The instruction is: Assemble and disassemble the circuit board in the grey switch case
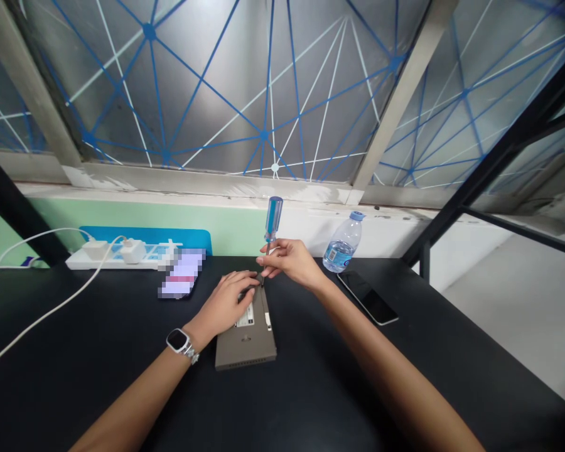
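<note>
A flat grey metal device (248,342) lies on the black table (98,370), with a white label on its top. My left hand (226,302) rests on the device's far end, fingers curled down against it, a watch on the wrist. My right hand (289,260) pinches the shaft of a screwdriver (272,221) with a clear blue handle, held upright. Its tip meets the device's far end, between my two hands.
A white power strip (122,254) with plugged chargers and white cables sits at the back left, next to a blurred phone (182,276). A water bottle (343,242) and a dark phone (367,296) lie right of my hands. The table's edge runs along the right.
</note>
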Demonstrator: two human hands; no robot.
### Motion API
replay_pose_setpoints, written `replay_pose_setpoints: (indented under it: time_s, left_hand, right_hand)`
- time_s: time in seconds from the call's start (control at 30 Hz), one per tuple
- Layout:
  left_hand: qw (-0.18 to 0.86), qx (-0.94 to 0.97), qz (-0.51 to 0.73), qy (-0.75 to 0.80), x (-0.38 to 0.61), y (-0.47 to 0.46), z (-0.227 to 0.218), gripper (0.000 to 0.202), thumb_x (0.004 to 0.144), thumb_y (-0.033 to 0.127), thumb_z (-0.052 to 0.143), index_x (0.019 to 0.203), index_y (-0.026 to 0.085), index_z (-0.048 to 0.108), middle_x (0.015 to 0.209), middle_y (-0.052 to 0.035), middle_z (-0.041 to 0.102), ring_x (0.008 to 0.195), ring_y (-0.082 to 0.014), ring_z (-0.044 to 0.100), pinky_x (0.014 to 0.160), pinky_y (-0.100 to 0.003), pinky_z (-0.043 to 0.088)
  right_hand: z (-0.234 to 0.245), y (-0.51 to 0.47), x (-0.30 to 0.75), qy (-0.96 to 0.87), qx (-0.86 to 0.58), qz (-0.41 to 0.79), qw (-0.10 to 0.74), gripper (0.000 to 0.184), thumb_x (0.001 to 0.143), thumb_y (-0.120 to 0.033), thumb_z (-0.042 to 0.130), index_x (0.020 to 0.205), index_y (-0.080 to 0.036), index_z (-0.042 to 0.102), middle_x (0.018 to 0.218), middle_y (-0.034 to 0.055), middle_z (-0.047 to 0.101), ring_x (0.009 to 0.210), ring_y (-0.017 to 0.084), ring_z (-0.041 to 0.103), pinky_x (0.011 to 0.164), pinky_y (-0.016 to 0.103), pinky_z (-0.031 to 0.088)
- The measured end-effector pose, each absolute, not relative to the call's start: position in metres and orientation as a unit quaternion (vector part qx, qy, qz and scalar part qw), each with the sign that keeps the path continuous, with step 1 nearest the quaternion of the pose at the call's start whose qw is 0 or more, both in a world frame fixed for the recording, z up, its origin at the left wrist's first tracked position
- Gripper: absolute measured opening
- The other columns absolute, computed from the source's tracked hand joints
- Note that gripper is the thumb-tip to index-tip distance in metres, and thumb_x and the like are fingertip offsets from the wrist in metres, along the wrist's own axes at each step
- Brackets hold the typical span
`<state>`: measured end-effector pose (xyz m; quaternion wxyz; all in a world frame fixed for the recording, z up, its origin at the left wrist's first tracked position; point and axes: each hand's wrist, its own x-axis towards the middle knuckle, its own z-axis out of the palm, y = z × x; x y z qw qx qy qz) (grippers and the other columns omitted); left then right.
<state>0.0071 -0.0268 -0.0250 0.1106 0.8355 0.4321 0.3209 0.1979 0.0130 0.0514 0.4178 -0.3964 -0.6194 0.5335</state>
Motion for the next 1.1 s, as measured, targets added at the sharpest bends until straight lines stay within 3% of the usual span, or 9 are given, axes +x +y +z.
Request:
replay_pose_setpoints:
  time_s: [0.13,0.27,0.37,0.47,0.6,0.7,0.9,1.0,1.1]
  left_hand:
    - [0.106,0.838,0.318,0.43,0.007,-0.027,-0.024,0.027,0.097,0.026,0.044,0.114,0.027,0.065,0.132,-0.0041,0.062,0.126,-0.0244,0.053,0.106,-0.047,0.041]
    - [0.107,0.839,0.316,0.43,0.007,-0.027,-0.023,0.026,0.097,0.026,0.045,0.113,0.026,0.065,0.132,-0.0042,0.062,0.127,-0.0245,0.052,0.107,-0.047,0.04]
    - [0.111,0.839,0.315,0.429,0.007,-0.027,-0.022,0.026,0.097,0.026,0.045,0.113,0.027,0.065,0.132,-0.0041,0.062,0.127,-0.0246,0.052,0.106,-0.047,0.041]
    - [0.116,0.84,0.313,0.428,0.008,-0.027,-0.022,0.027,0.097,0.025,0.045,0.113,0.027,0.066,0.132,-0.0038,0.062,0.126,-0.0244,0.053,0.106,-0.047,0.041]
    - [0.116,0.838,0.313,0.432,0.008,-0.027,-0.022,0.027,0.097,0.025,0.045,0.114,0.027,0.066,0.132,-0.0039,0.062,0.126,-0.0246,0.053,0.106,-0.047,0.041]
    - [0.116,0.837,0.314,0.433,0.008,-0.027,-0.022,0.028,0.097,0.025,0.045,0.114,0.027,0.066,0.133,-0.0038,0.062,0.126,-0.0246,0.053,0.106,-0.047,0.041]
    - [0.111,0.837,0.32,0.429,0.008,-0.027,-0.022,0.026,0.096,0.024,0.047,0.112,0.026,0.067,0.13,-0.0038,0.063,0.125,-0.0247,0.054,0.106,-0.047,0.041]
    - [0.114,0.839,0.319,0.425,0.008,-0.027,-0.022,0.026,0.097,0.024,0.046,0.113,0.026,0.066,0.131,-0.0045,0.063,0.125,-0.0243,0.053,0.106,-0.047,0.04]
    - [0.117,0.838,0.321,0.425,0.008,-0.027,-0.022,0.027,0.097,0.024,0.046,0.114,0.026,0.066,0.132,-0.0045,0.063,0.126,-0.0242,0.053,0.106,-0.047,0.04]
  right_hand:
    - [0.062,0.009,0.206,-0.629,-0.369,0.577,0.366,0.032,0.074,-0.037,0.079,0.088,-0.012,0.064,0.096,0.0125,0.076,0.059,0.016,0.073,0.049,0.022,0.058]
    - [0.066,0.006,0.208,-0.676,-0.337,0.574,0.316,0.029,0.087,-0.039,0.065,0.099,-0.014,0.066,0.114,0.0131,0.071,0.057,0.011,0.071,0.049,0.02,0.055]
    - [0.061,0.005,0.203,-0.72,-0.362,0.483,0.343,0.027,0.087,-0.042,0.063,0.094,-0.015,0.067,0.101,0.0084,0.073,0.052,0.009,0.065,0.044,0.018,0.048]
    - [0.052,0.006,0.197,-0.738,-0.401,0.374,0.393,0.027,0.082,-0.042,0.069,0.077,-0.016,0.065,0.077,0.0034,0.069,0.051,0.01,0.061,0.044,0.018,0.045]
    - [0.048,0.009,0.197,-0.714,-0.409,0.389,0.414,0.026,0.077,-0.039,0.075,0.08,-0.016,0.063,0.062,0.0005,0.065,0.055,0.015,0.066,0.046,0.02,0.048]
    - [0.053,0.008,0.202,-0.694,-0.392,0.448,0.404,0.03,0.074,-0.037,0.078,0.087,-0.017,0.059,0.066,0.0007,0.067,0.053,0.017,0.07,0.043,0.02,0.049]
    - [0.063,0.002,0.207,-0.714,-0.339,0.52,0.324,0.024,0.089,-0.038,0.06,0.097,-0.016,0.061,0.108,0.0108,0.071,0.047,0.01,0.067,0.044,0.021,0.051]
    - [0.062,0.001,0.203,-0.731,-0.354,0.472,0.344,0.024,0.089,-0.038,0.06,0.1,-0.017,0.062,0.097,0.0067,0.072,0.05,0.01,0.066,0.043,0.02,0.047]
    - [0.057,0.002,0.199,-0.751,-0.394,0.357,0.393,0.024,0.083,-0.039,0.067,0.087,-0.016,0.066,0.073,0.0018,0.068,0.053,0.012,0.063,0.045,0.02,0.045]
